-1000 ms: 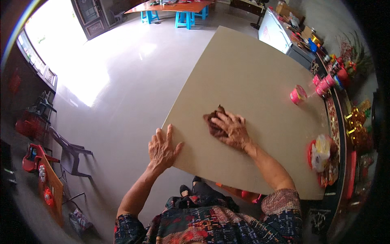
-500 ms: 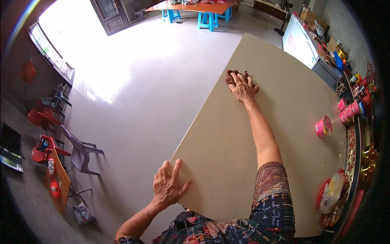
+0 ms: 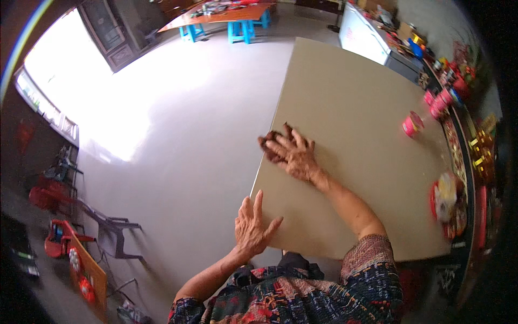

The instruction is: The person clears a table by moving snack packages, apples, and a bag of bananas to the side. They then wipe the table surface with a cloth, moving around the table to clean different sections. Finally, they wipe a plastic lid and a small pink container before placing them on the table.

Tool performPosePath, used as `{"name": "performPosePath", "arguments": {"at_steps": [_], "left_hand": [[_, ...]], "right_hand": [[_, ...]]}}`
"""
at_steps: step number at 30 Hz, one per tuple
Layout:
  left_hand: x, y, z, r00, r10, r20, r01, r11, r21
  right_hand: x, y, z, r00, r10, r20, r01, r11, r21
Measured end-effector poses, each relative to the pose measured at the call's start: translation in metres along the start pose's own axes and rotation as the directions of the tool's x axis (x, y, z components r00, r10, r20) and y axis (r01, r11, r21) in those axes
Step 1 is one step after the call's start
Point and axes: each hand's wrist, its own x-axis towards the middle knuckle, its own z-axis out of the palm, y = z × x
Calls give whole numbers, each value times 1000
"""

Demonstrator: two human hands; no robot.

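My right hand [image 3: 298, 159] presses a crumpled dark brown cloth [image 3: 264, 142] onto the beige tabletop [image 3: 350, 108]. Its fingers lie over the cloth, which bunches out past the fingertips and hangs slightly over the table's left edge. Nearer to me, my left hand [image 3: 251, 229] rests at the table's near left corner, fingers spread and holding nothing. On the right of the tabletop stands a pink tub [image 3: 413, 125], well away from both hands.
Beyond the tub, more pink tubs [image 3: 441, 102] line the right side. A red dish with plastic bags [image 3: 447, 197] sits at the near right. A white chest freezer [image 3: 364, 35] stands far right. Left on the floor is a grey plastic chair [image 3: 113, 232]; an orange-brown table [image 3: 221, 15] stands far back.
My right hand has drawn the cloth nearer and leftward to the table's edge, the elbow bending. My left hand stays at the near corner. The whole view has turned somewhat.
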Motion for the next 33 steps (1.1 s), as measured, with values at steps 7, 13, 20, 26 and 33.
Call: {"name": "performPosePath", "arguments": {"at_steps": [7,13,20,26,33], "left_hand": [[20,-36,-25,977,159,143,-89,910,-405],[34,-33,-24,900,436,25,-431,896,-102],[65,-13,-20,788,599,145,-609,792,37],[65,-6,-7,785,556,274,-616,748,248],[57,8,-7,883,353,309,-446,836,320]], "right_hand": [[-124,-121,-35,998,-8,-68,12,998,60],[-195,-144,-60,976,169,135,-172,985,14],[-210,-39,-63,853,521,-22,-521,850,-79],[-220,106,-59,726,685,-53,-686,717,-123],[-225,244,-72,613,777,-141,-790,603,-111]]}}
